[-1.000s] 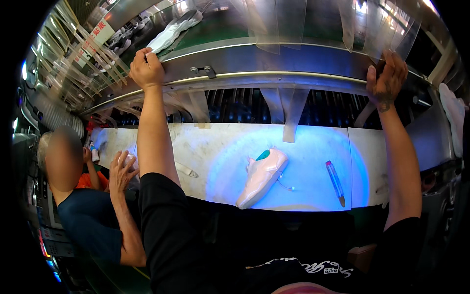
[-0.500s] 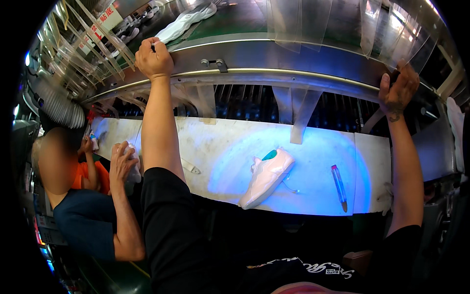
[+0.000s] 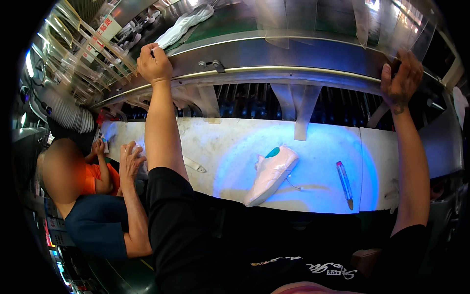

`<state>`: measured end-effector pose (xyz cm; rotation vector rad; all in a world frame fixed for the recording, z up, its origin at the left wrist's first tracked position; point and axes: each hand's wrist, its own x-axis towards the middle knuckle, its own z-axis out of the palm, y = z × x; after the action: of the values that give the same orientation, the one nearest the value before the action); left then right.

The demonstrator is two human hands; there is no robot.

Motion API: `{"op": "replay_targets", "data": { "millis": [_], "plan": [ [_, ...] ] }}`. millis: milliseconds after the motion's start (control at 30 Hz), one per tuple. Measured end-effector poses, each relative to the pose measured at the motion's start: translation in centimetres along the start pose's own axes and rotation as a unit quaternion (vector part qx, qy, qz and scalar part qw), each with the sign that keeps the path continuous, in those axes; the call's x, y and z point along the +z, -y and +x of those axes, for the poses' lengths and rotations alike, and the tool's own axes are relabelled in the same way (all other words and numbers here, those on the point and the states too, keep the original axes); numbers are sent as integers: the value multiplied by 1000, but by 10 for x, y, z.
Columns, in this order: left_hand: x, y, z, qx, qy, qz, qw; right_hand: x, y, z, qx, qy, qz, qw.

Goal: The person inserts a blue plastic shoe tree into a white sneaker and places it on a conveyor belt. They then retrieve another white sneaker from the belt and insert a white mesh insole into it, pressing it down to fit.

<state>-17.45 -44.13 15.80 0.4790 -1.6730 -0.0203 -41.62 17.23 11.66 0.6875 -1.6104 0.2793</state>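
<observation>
My left hand (image 3: 154, 63) is raised to the metal rail (image 3: 274, 73) of the upper conveyor, its fingers closed around something small and white that I cannot make out. At the far right, my right hand (image 3: 401, 81) grips the edge of the same rail. Below, a white shoe (image 3: 270, 174) with a teal heel tab lies on its side on the blue-lit white worktable (image 3: 323, 147). A blue pen-like tool (image 3: 343, 179) lies to the right of the shoe. A white shoe sole (image 3: 188, 24) rides on the upper belt, just past my left hand.
A co-worker in a dark blue top (image 3: 93, 230) sits at my left, one hand (image 3: 129, 159) on the table edge. Behind is another person in orange (image 3: 95, 174). A small strap piece (image 3: 195, 165) lies on the table. Clear plastic curtains (image 3: 391, 22) hang above.
Both my arms have stayed up on the rail. The view has shifted slightly, so the shoe and table appear lower and further right. My right hand sits a little lower on the rail.
</observation>
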Motion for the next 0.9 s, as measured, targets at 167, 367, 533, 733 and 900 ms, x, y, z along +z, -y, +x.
{"op": "replay_targets", "data": {
  "millis": [167,367,533,733,900],
  "plan": [
    [2,0,3,7,-5,2,1000,0,-2,-1,3,0,0,1000],
    [1,-3,0,-2,-13,-3,1000,3,-4,-4,1,14,0,1000],
    [0,-9,-3,14,-27,-8,1000,3,-9,-5,-11,17,2,1000],
    [0,-7,-2,9,-14,-31,999,1,-9,-1,-35,12,-9,999],
    [-1,-10,-4,14,-15,-33,999,1,-8,1,-48,4,-18,999]
  ]
}}
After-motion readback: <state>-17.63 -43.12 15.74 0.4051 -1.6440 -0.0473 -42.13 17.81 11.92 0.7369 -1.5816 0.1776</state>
